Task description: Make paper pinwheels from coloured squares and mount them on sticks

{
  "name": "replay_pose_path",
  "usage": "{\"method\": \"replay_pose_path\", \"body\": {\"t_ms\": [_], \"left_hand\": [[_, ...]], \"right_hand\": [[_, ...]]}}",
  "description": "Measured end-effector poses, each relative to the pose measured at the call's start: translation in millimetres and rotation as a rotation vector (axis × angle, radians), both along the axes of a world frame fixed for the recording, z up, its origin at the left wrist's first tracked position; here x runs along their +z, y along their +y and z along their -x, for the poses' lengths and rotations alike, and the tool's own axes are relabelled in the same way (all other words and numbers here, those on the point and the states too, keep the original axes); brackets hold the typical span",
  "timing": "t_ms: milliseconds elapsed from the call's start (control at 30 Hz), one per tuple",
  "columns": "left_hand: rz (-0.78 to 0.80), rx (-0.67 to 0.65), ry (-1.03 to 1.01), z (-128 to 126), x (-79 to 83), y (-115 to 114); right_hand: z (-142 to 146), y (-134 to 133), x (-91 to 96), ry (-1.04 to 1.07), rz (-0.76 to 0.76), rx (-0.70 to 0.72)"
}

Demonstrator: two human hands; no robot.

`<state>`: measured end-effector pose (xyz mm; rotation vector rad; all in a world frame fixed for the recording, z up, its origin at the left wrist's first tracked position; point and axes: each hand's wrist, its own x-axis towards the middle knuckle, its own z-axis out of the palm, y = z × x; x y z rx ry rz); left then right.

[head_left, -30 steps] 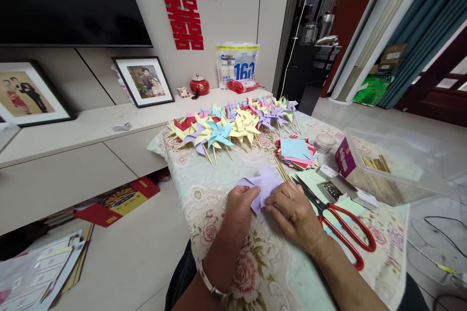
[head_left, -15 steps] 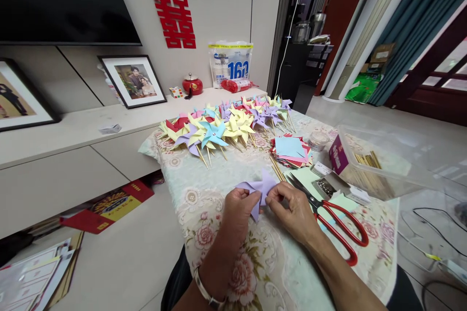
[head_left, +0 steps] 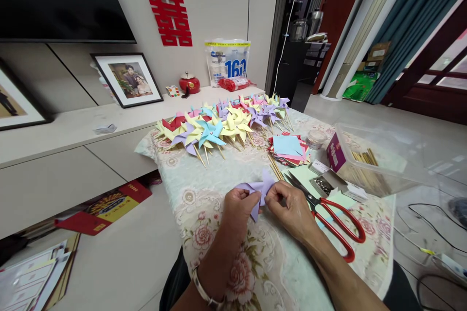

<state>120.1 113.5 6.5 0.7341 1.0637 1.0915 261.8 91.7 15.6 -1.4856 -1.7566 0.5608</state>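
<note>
A purple paper pinwheel (head_left: 257, 187), its blades folded inward, is held between both hands above the flowered tablecloth (head_left: 207, 262). My left hand (head_left: 239, 206) pinches it from the left, thumb over the folded paper. My right hand (head_left: 288, 204) pinches its right side near the middle; what lies under those fingertips is hidden. Just right of my right hand, red-handled scissors (head_left: 341, 226) rest with blades a little apart. Beyond them sits a small open box of metal pins (head_left: 323, 186), and a few wooden sticks (head_left: 276, 167) lie close by.
Finished pinwheels (head_left: 222, 124) on sticks cover the back of the table. A stack of coloured paper squares (head_left: 288, 148) lies in front of a round clear container (head_left: 316, 138). At the right edge stands a clear plastic bin (head_left: 383, 175) holding sticks. Cables (head_left: 434, 218) run across the floor.
The camera view has shifted slightly, moving the surroundings a little left. Both hands keep their pinch on the purple pinwheel, with hardly any movement.
</note>
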Motion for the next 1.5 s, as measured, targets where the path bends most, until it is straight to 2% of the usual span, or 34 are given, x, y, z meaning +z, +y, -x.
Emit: {"method": "replay_pose_path", "body": {"t_ms": [400,1200,1300,1400,1500], "left_hand": [[-0.037,-0.040,0.039,0.3,-2.1,-0.9],[0.000,0.014,0.163,-2.2,-3.3,-0.5],[-0.006,-0.013,0.165,-1.2,-2.8,-0.4],[0.008,-0.069,0.162,2.5,-0.8,1.2],[0.013,-0.203,0.179,11.0,5.1,4.4]], "right_hand": [[1.9,-0.4,1.9,-0.026,0.004,-0.001],[1.7,-0.6,3.7,-0.001,0.015,0.012],[-3.2,-0.8,4.5,0.079,-0.044,-0.024],[-12.9,1.9,2.3,0.270,-0.122,-0.147],[-20.7,6.4,-0.3,0.579,-0.027,-0.137]]}}
